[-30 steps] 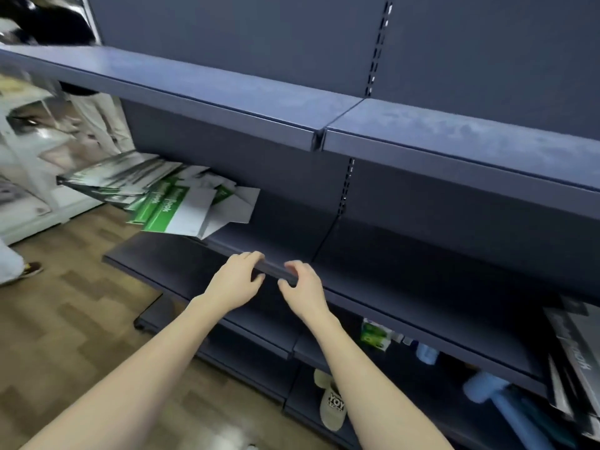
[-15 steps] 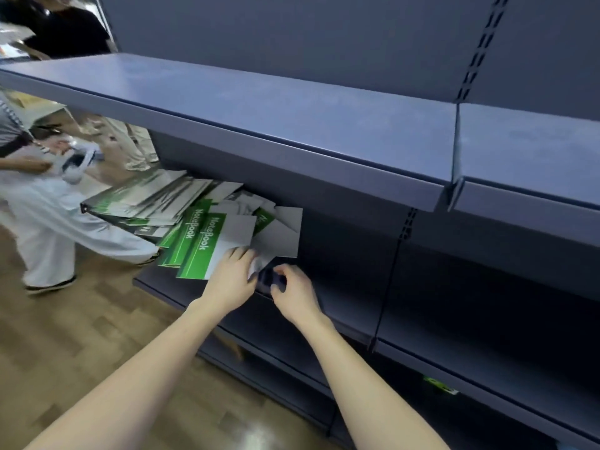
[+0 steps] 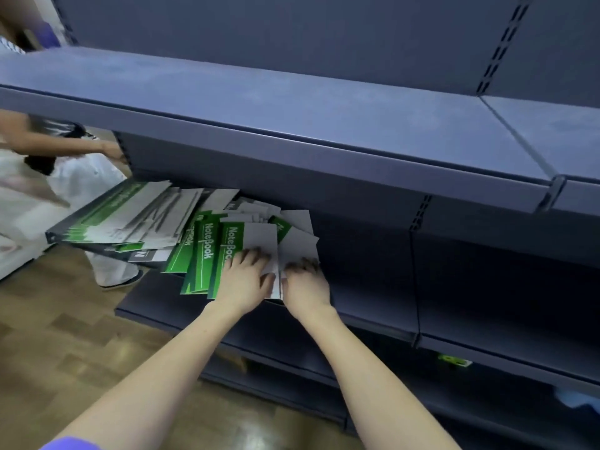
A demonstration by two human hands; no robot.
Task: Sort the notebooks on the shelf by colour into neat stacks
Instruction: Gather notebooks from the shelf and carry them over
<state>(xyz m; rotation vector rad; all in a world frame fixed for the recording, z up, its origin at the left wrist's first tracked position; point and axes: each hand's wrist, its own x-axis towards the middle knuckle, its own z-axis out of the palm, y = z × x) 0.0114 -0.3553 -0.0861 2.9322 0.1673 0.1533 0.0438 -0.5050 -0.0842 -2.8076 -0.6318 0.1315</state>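
**Barely started: hands just landing on the notebook mess**

Both hands are down on the near end of a messy fan of thin green-and-white paper notebooks (image 3: 207,251) lying on the dark blue-grey metal shelf (image 3: 367,297), under the upper shelf board (image 3: 292,102). Left hand (image 3: 243,280) lies flat on a green-spined notebook, fingers spread and fairly straight. Right hand (image 3: 305,280) sits just beside it on a white cover, fingertips bent down onto the paper; can't tell if it's actually pinching anything. No colour stacks exist yet, so I'd call this the gathering step. Next move probably needs the loose top covers squared up, then greens pulled apart from the darker ones at the far left (image 3: 146,254).
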